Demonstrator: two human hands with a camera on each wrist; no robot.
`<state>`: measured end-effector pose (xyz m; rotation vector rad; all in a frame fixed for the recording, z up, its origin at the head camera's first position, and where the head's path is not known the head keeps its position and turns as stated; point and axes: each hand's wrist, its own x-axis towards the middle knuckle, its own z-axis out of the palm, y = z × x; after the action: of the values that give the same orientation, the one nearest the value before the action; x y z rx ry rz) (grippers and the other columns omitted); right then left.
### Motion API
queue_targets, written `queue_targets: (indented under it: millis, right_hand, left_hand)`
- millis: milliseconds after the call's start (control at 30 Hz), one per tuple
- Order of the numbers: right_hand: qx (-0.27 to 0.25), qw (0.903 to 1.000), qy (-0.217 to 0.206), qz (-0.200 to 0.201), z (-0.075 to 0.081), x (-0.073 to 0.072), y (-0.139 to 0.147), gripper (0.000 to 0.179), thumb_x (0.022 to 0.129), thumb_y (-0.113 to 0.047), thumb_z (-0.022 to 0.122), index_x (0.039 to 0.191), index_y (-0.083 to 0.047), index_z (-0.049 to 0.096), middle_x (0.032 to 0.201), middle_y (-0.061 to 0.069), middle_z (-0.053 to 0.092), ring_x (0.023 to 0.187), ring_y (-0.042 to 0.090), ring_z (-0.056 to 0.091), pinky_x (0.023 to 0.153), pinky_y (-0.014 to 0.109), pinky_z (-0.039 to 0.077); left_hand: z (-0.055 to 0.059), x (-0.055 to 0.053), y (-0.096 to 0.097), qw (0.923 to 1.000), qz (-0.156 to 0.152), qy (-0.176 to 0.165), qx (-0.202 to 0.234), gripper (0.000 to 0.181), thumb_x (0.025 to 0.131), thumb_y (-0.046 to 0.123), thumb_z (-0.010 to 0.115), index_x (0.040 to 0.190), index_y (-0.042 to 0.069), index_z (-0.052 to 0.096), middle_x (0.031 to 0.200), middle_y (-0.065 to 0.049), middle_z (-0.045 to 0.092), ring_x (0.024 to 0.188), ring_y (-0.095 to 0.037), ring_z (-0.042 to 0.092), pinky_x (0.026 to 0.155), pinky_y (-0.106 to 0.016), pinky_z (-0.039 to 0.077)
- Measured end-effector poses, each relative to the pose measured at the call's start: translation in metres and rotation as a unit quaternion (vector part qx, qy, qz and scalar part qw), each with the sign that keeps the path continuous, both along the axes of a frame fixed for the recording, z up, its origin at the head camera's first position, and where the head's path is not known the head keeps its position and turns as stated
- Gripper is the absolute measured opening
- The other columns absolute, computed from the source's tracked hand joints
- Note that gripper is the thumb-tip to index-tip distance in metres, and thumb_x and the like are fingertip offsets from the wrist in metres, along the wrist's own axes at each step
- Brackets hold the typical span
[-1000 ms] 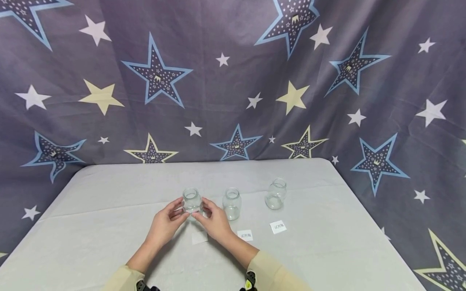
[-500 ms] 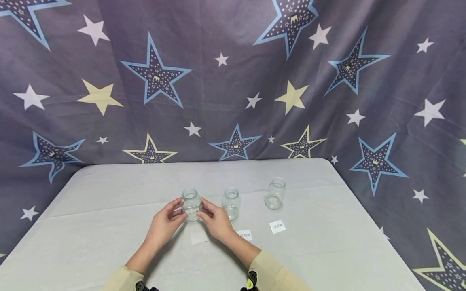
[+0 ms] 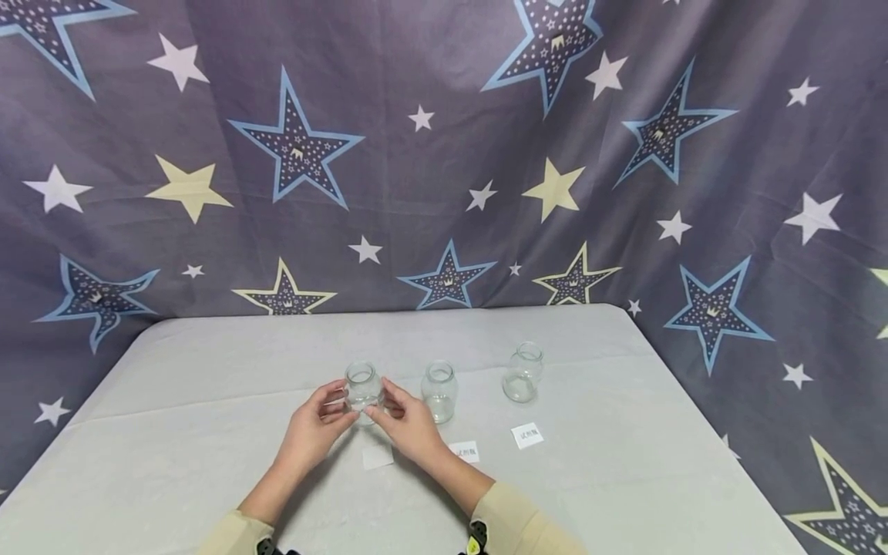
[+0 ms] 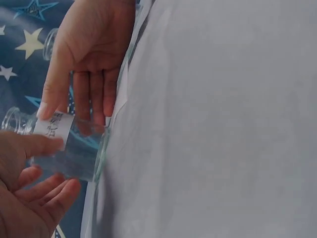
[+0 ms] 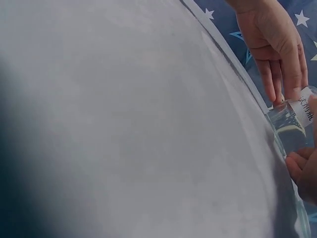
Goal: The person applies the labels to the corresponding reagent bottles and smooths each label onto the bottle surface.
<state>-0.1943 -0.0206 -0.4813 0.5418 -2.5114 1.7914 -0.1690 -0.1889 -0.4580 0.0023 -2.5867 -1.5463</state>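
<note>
A clear glass jar (image 3: 362, 381) stands upright at the left of the row, mouth up, between both hands. On its near side is a white paper label (image 4: 54, 128) with dark handwriting. My left hand (image 3: 314, 432) holds the jar from the left, its thumb near the label's edge. From the other side my right hand (image 3: 415, 428) holds the same jar, its thumb on the label in the left wrist view. The fingers of both hands curve around the glass, and their tips behind it are partly hidden.
To the right stand two more clear glass jars, a middle jar (image 3: 439, 395) and a far-right jar (image 3: 522, 378). Before them lie a blank white paper (image 3: 378, 456) and two handwritten cards, one partly behind the right arm (image 3: 466, 452), another card (image 3: 527, 435) further right.
The right thumb shifts right off the jar's front, then back left over it. The left hand keeps its hold and the jar stays in place. The head view shifts slightly.
</note>
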Motion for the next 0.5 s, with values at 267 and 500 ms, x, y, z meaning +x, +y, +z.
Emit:
queue_targets:
  millis: [267, 500]
  right_hand:
    - [0.0, 1.0, 0.005, 0.004, -0.0014, -0.0013, 0.0013, 0.055, 0.092, -0.036, 0.056, 0.135, -0.004, 0.047, 0.124, 0.016, 0.061, 0.107, 0.023, 0.063, 0.087, 0.023, 0.051]
    - [0.001, 0.9997, 0.021, 0.011, -0.0016, -0.0015, 0.0023, 0.05, 0.095, -0.034, 0.051, 0.134, -0.004, 0.048, 0.125, 0.015, 0.06, 0.111, 0.022, 0.062, 0.088, 0.022, 0.05]
  left_hand:
    - [0.0047, 0.0008, -0.0052, 0.9997, -0.023, -0.007, -0.009, 0.054, 0.088, 0.024, 0.065, 0.134, 0.002, 0.046, 0.127, -0.023, 0.056, 0.11, -0.034, 0.06, 0.086, -0.031, 0.052]
    - [0.0008, 0.0011, -0.0081, 0.9995, -0.025, 0.0, -0.017, 0.051, 0.09, 0.022, 0.063, 0.135, 0.003, 0.048, 0.127, -0.022, 0.057, 0.108, -0.034, 0.061, 0.086, -0.032, 0.052]
